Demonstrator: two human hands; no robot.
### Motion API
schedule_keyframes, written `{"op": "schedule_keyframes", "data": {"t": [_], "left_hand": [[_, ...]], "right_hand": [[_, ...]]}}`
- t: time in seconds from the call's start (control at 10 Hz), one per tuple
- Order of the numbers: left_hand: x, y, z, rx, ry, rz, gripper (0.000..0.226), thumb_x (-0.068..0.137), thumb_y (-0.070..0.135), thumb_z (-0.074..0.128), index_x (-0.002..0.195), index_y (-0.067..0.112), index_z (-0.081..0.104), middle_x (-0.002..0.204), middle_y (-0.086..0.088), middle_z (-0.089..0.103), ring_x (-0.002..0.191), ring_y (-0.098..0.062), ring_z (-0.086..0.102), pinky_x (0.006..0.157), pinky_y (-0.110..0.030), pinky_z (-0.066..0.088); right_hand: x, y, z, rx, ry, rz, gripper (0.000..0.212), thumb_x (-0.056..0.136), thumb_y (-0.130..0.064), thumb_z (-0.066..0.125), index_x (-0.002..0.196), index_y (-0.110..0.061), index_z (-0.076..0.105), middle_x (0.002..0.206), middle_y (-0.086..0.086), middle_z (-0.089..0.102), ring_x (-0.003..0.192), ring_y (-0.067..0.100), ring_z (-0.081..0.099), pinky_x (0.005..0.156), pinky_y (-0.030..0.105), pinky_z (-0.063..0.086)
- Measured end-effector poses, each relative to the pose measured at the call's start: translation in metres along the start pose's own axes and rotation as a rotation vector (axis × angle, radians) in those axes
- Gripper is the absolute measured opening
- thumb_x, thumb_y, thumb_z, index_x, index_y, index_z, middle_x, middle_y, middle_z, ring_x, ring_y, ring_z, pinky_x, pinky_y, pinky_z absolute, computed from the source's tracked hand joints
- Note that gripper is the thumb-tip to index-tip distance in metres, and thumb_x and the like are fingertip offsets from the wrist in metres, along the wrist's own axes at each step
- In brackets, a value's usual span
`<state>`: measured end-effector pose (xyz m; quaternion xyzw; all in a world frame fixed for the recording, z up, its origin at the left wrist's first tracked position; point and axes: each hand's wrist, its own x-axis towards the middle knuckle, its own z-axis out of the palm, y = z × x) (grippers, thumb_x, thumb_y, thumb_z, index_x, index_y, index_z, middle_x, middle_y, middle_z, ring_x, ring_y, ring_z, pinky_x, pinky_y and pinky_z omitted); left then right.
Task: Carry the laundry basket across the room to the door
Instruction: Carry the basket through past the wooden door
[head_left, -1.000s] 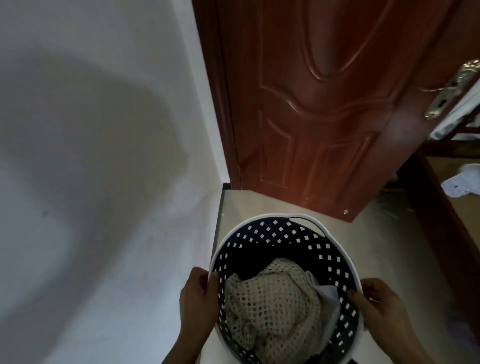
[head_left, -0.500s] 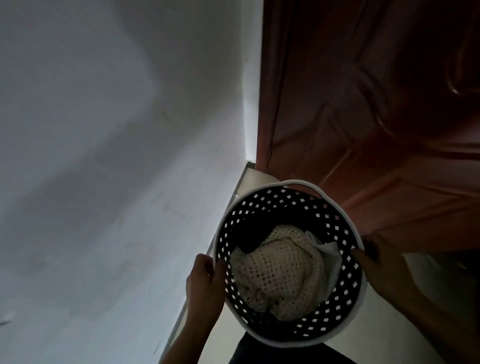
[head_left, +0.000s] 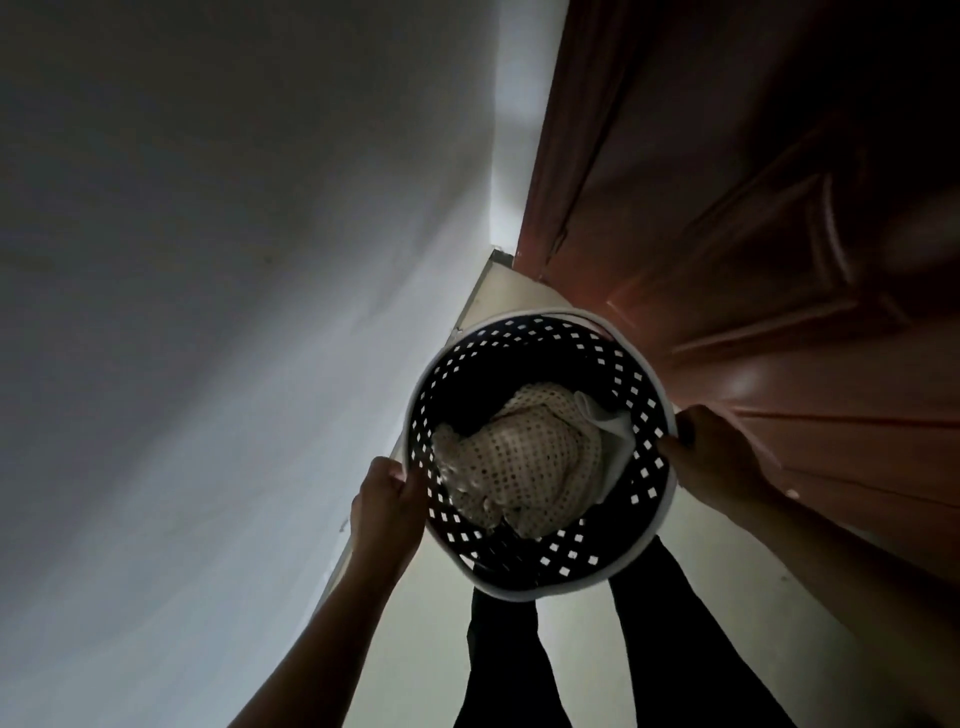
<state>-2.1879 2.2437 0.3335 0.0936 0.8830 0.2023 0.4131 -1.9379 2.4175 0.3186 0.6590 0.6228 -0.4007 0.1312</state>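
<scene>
Head cam, looking pretty much straight down, and it's dim. The laundry basket (head_left: 540, 584) is round, dark inside with little square holes and a pale rim, held up off the floor (head_left: 524, 291) between both hands. The left hand (head_left: 387, 506) has its fingers (head_left: 410, 483) curled shut over the rim on that side, thumb on the inside edge. The right hand (head_left: 714, 457) is clamped on the opposite side of the rim, fingers wrapped over the outside, thumb on the inner edge. Between the two grips, down in the basket, sits a bunched-up cream knit cloth (head_left: 519, 457) with a plain white cloth (head_left: 610, 431) tucked beside it, nearer the right-hand fingers.

Past the right hand, the reddish-brown door (head_left: 753, 234) is right there, just beside the basket's far rim; can't tell if they touch. Out past the left-hand fingers is a plain white wall (head_left: 234, 312). Below the basket you can see the person's legs (head_left: 670, 644) in dark trousers.
</scene>
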Motion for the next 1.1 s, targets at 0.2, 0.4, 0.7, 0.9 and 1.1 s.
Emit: {"op": "schedule_keyframes", "data": {"t": [0.2, 0.4, 0.7, 0.9, 1.1], "left_hand": [[0.095, -0.013, 0.076, -0.155, -0.029, -0.164, 0.025, 0.091, 0.023, 0.055, 0.096, -0.002, 0.054, 0.085, -0.018, 0.07, 0.069, -0.033, 0.069, 0.068, -0.049, 0.061], [0.182, -0.071, 0.157, -0.349, -0.035, -0.344, 0.014, 0.093, 0.011, 0.053, 0.1, -0.002, 0.053, 0.095, -0.024, 0.068, 0.071, -0.031, 0.068, 0.062, -0.044, 0.061], [0.279, -0.131, 0.225, -0.453, 0.055, -0.442, 0.008, 0.093, 0.009, 0.051, 0.098, 0.003, 0.051, 0.097, -0.02, 0.067, 0.064, -0.025, 0.065, 0.049, -0.034, 0.058], [0.297, -0.154, 0.249, -0.537, 0.143, -0.422, 0.006, 0.094, 0.009, 0.049, 0.099, 0.009, 0.048, 0.087, -0.013, 0.064, 0.062, -0.022, 0.062, 0.049, -0.032, 0.056], [0.268, -0.151, 0.248, -0.512, 0.084, -0.397, 0.031, 0.089, 0.015, 0.057, 0.119, 0.009, 0.049, 0.101, -0.016, 0.065, 0.082, -0.029, 0.064, 0.077, -0.045, 0.056]], "right_hand": [[0.138, 0.004, 0.042, -0.022, -0.098, 0.0, 0.031, 0.073, -0.023, 0.062, 0.099, -0.006, 0.063, 0.096, 0.015, 0.07, 0.087, 0.037, 0.067, 0.078, 0.053, 0.056], [0.266, 0.011, 0.104, -0.084, -0.21, -0.078, 0.032, 0.061, -0.03, 0.061, 0.081, -0.004, 0.062, 0.085, 0.025, 0.069, 0.07, 0.038, 0.067, 0.058, 0.047, 0.057], [0.366, 0.01, 0.19, -0.157, -0.323, -0.127, 0.007, 0.074, -0.002, 0.063, 0.079, 0.001, 0.067, 0.082, 0.021, 0.073, 0.072, 0.032, 0.072, 0.064, 0.036, 0.06], [0.39, 0.022, 0.228, -0.106, -0.24, -0.131, 0.016, 0.08, -0.006, 0.061, 0.093, 0.003, 0.065, 0.1, 0.021, 0.069, 0.082, 0.034, 0.07, 0.062, 0.036, 0.059], [0.368, 0.024, 0.214, -0.15, -0.261, -0.199, 0.011, 0.083, -0.012, 0.062, 0.075, -0.015, 0.055, 0.099, 0.017, 0.069, 0.087, 0.035, 0.07, 0.073, 0.044, 0.059]]}}
